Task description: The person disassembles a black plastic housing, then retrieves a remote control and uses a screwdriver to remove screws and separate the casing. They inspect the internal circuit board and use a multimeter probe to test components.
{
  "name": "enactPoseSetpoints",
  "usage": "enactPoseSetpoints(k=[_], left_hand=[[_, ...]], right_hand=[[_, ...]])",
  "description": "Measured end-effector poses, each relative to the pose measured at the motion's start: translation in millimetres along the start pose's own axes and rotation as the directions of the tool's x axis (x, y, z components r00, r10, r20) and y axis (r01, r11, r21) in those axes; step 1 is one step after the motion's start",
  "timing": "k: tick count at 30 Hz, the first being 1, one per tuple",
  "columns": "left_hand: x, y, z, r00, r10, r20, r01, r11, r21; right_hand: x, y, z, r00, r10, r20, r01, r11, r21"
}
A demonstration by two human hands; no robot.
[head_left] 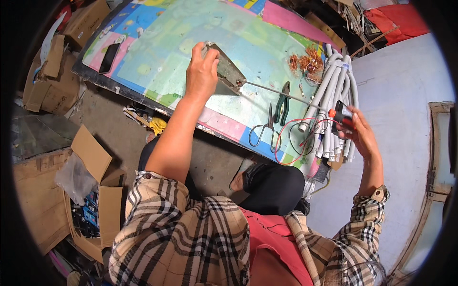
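My left hand (201,72) is closed round one end of a grey metal housing (228,66), tilted up on the patterned table (167,57). My right hand (363,136) grips the red and black handle of a long screwdriver (286,97). The thin shaft runs left across the table, its tip at the near right end of the housing. Whether the tip sits in a screw is too small to tell. Below the shaft lie green-handled pliers (282,106) and black scissors (270,127). Loops of thin red and black wire (285,143) lie beside them, close to my right hand.
Pale grey tubes (334,86) lie bundled at the table's right end, next to a tangle of copper wire (309,64). A dark phone (109,58) rests at the left edge. Cardboard boxes (109,209) stand on the floor to the left. A pale wall (396,95) borders the right.
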State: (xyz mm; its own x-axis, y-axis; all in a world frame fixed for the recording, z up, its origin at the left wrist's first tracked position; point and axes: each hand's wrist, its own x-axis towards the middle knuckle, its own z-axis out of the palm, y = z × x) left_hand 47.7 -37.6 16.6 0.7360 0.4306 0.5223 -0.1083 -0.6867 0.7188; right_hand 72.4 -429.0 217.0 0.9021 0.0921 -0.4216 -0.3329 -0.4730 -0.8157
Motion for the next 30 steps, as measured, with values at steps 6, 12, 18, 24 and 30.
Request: enactPoseSetpoints(k=[6, 12, 18, 24, 30], left_hand=[[1, 0, 0, 1.000, 0.008, -0.009, -0.008, 1.000, 0.007], [1, 4, 1, 0.999, 0.046, -0.023, -0.046, 0.999, -0.006], [1, 8, 2, 0.999, 0.039, -0.014, -0.040, 0.999, -0.018], [0, 9, 1, 0.998, 0.054, -0.014, -0.054, 0.998, -0.015], [-1, 8, 1, 0.998, 0.053, -0.034, -0.053, 0.999, 0.012]], right_hand=[[3, 4, -6, 0.993, -0.044, 0.107, 0.065, 0.978, -0.199], [31, -9, 0, 0.892, 0.212, 0.400, 0.072, 0.806, -0.588], [81, -19, 35, 0.782, 0.315, 0.538, 0.126, 0.765, -0.631], [89, -27, 55, 0.911, 0.184, 0.368, 0.216, 0.548, -0.808], [86, -18, 69, 0.938, -0.099, 0.333, 0.346, 0.337, -0.876]])
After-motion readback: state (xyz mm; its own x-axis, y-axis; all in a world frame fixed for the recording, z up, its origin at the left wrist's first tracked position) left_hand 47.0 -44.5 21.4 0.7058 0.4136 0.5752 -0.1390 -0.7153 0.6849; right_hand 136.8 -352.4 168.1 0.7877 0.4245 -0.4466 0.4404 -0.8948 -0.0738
